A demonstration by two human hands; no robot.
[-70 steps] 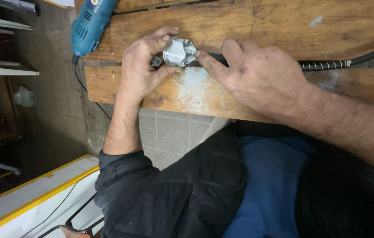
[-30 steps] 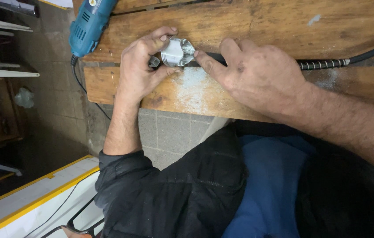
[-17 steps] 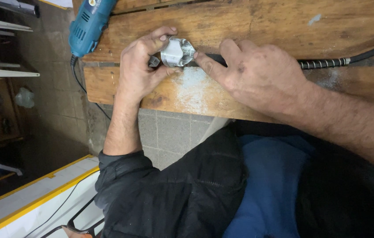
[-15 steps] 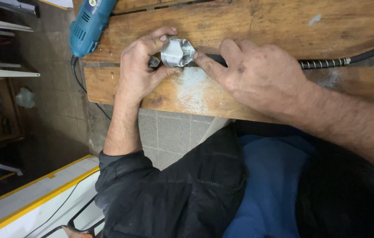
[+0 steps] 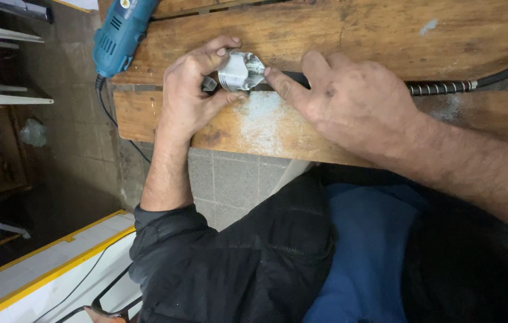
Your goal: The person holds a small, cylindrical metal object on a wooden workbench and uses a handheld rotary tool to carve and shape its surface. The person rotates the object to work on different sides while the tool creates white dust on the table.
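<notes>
Nothing much moves vs earlier: left hand stays clamped round metal part on wooden bench; right hand grips tool w/ flex shaft.

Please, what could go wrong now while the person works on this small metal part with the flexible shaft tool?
The left hand pinches the shiny metal part with bare fingers right beside the tool tip under the right hand; a slip might cut them. Pale dust on the wooden bench suggests grinding, so particles may fly toward the face.
</notes>
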